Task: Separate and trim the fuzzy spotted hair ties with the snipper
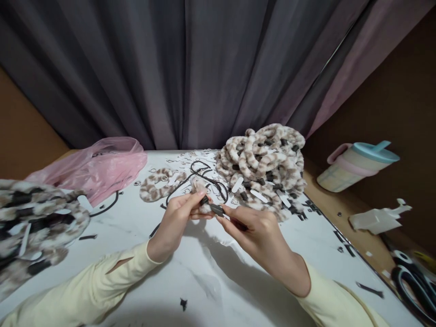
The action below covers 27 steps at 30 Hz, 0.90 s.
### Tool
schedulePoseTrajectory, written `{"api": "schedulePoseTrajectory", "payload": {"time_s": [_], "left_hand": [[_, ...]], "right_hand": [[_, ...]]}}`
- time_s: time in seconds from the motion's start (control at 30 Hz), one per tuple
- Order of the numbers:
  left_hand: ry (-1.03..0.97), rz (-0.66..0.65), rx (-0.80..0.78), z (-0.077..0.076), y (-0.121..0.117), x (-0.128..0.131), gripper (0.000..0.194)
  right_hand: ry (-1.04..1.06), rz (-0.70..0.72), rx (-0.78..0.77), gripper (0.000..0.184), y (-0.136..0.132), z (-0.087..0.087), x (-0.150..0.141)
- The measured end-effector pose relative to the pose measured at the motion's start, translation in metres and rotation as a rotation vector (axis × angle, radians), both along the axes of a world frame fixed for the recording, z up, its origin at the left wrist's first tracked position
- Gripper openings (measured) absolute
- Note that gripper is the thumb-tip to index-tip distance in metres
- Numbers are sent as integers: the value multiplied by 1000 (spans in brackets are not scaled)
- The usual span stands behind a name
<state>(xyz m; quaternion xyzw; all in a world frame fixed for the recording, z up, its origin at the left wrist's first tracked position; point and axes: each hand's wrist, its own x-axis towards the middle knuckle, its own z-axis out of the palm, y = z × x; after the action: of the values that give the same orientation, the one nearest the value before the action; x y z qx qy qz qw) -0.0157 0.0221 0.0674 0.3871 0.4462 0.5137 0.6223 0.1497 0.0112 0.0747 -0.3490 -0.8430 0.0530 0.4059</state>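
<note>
My left hand (174, 223) is closed on the end of a small fuzzy strap (198, 184), which looks white and brown, with a dark band around it near my thumb. Between the thumb and fingers of my right hand (262, 230) is a flat black strip (217, 209). Its tip meets the fuzzy strap, and my fingers partly hide where they join. Just behind my hands, a black cord (201, 171) lies looped on the white table. Beside it rests a spotted plush loop (150, 187) with a white tag.
Piled at the back right are several spotted plush straps (259, 156); more plush pieces (76, 227) lie at the left. A pink plastic bag (112, 163) is behind those. On the right stand a tumbler (354, 168), a white bottle (376, 220) and black-handled scissors (410, 281).
</note>
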Motion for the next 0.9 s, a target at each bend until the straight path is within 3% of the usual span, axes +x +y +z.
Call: {"api": "schedulePoseTrajectory", "payload": {"time_s": [0.47,0.63,0.7,0.77,0.9], "left_hand": [[146,33,83,-9,-1,2,40],[255,-156,19,-4,11,-3,40],[384,-223,43,-1,14,-8,40],[636,-223,154,0,15,-15,37],[1183,-253,458,-2,13,-26,20]], "right_hand": [[11,-1,32,20,3,-11,-2],[-233,-68,-114,13,7,-2,7],[-414,-142,-236,14,9,5,20],[-604,-249,-373,20,10,8,40],[-822,-523,-615,17,9,-9,87]]}}
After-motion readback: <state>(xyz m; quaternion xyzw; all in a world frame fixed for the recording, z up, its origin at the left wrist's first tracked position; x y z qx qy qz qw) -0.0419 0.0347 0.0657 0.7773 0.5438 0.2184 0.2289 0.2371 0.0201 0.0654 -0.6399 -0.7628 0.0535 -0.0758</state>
